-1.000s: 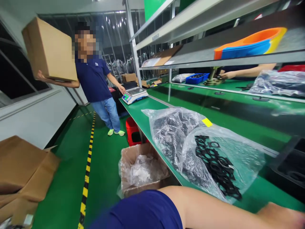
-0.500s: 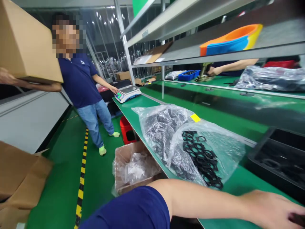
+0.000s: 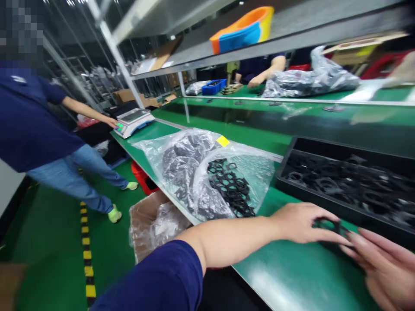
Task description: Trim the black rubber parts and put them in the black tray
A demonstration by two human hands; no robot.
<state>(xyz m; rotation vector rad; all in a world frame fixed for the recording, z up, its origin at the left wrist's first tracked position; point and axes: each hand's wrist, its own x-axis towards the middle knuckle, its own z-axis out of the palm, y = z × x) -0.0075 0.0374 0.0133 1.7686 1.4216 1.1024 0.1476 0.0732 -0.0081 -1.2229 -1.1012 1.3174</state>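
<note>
My left hand (image 3: 306, 222) grips a small black ring-shaped part (image 3: 327, 223) between thumb and fingers, over the green bench. At the right edge my right hand (image 3: 385, 263) meets the other end of the black part, its fingers closed on it. Just behind both hands stands a black tray (image 3: 280, 175) filled with similar dark parts. Left of the tray lies a clear plastic bag (image 3: 181, 160) with many black parts (image 3: 230, 185) showing at its mouth and a yellow label (image 3: 223, 141) on it.
A digital scale (image 3: 132, 123) sits at the bench's far left, touched by a person (image 3: 35, 116). Below the bench edge is a carton (image 3: 142, 220) with plastic film. A shelf holds an orange-blue holder (image 3: 243, 34). Another person's arm (image 3: 266, 73) is across the bench.
The view has swung right, bringing my right hand and more of the black tray into sight. My left hand now shows the black part clearly. The standing person's raised carton has left the view.
</note>
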